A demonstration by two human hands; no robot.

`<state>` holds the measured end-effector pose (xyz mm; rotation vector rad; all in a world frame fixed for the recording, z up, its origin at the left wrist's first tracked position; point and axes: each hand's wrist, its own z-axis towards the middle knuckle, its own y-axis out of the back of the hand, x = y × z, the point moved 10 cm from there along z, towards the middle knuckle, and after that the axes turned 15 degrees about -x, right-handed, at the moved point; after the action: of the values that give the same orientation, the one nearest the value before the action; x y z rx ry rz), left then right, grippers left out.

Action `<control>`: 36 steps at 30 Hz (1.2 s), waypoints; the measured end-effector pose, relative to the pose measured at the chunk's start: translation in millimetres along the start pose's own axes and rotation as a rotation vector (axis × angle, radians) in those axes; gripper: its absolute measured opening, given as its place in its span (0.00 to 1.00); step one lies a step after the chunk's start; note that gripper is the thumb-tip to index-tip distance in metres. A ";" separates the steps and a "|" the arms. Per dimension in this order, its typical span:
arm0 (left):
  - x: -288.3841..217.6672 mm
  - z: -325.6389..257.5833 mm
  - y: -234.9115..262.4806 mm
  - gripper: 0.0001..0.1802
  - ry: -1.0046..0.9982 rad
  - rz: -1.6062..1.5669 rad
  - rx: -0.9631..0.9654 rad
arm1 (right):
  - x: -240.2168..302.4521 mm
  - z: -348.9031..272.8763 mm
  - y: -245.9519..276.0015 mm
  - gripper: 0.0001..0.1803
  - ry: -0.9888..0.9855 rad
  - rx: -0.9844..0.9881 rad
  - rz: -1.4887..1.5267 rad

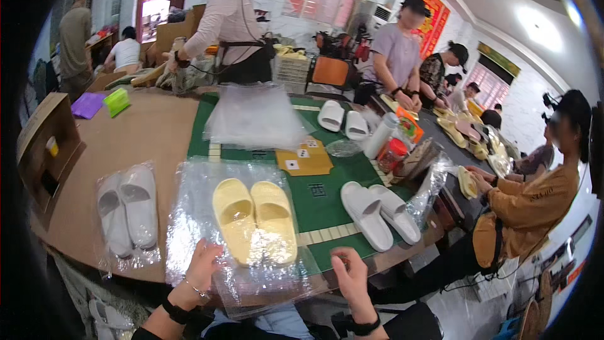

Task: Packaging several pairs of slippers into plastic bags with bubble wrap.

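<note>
A pair of pale yellow slides (257, 220) lies in a clear plastic bag (242, 293) on the table's near side, between my hands. Beside the bag's left edge is my left hand (200, 266), its fingers spread loosely toward the slides; any contact with the film is hard to make out. My right hand (352, 275) hovers right of the bag with loosely curled fingers, the thumb apart, and nothing visible in it. Under the yellow pair spreads more clear plastic film (182, 214). A bagged pair of white slides (129, 211) rests to the left.
White slides (371, 211) lie right on the green mat (327, 214); another white pair (343, 119) is farther back. A stack of clear bags (248, 116), a white bottle (381, 133), a red-lidded jar (392, 153) and a cardboard box (50, 145) are around. Several people work nearby.
</note>
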<state>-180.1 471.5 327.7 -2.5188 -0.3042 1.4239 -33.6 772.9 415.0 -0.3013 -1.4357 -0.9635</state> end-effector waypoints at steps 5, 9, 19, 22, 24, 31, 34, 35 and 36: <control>11.0 23.3 -20.6 0.33 -0.002 0.086 -0.082 | -64.6 7.1 -59.5 0.31 -0.041 0.239 0.175; 21.2 36.4 -50.5 0.25 0.088 0.128 0.062 | -61.4 -3.5 -75.7 0.28 -0.054 0.294 0.138; -15.3 14.2 -116.1 0.27 -0.228 -0.042 0.158 | -88.9 -9.6 -62.0 0.23 -0.198 0.112 0.265; -70.5 5.5 -90.7 0.23 -0.256 -0.054 0.135 | -81.2 -3.7 -57.2 0.22 -0.047 0.056 0.540; -125.5 -7.1 -59.6 0.19 -0.381 -0.040 0.181 | -87.0 -1.9 -55.2 0.22 -0.009 0.052 0.485; -227.9 14.9 115.0 0.15 -0.456 -0.009 -0.124 | -76.0 -5.8 -57.6 0.19 0.103 0.065 0.348; -214.8 51.0 205.3 0.19 -0.349 0.118 -0.272 | -73.8 -9.6 -63.0 0.18 0.121 0.085 0.295; -208.0 64.5 239.4 0.19 -0.351 0.118 -0.282 | -73.3 -11.5 -64.3 0.17 0.125 0.081 0.295; -196.2 81.3 282.0 0.20 -0.327 0.322 -0.403 | -72.6 -13.2 -65.8 0.17 0.129 0.075 0.295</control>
<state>-330.6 154.0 361.7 -2.7283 -0.2713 2.0945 -60.1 750.7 322.4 -0.3770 -1.2646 -0.6762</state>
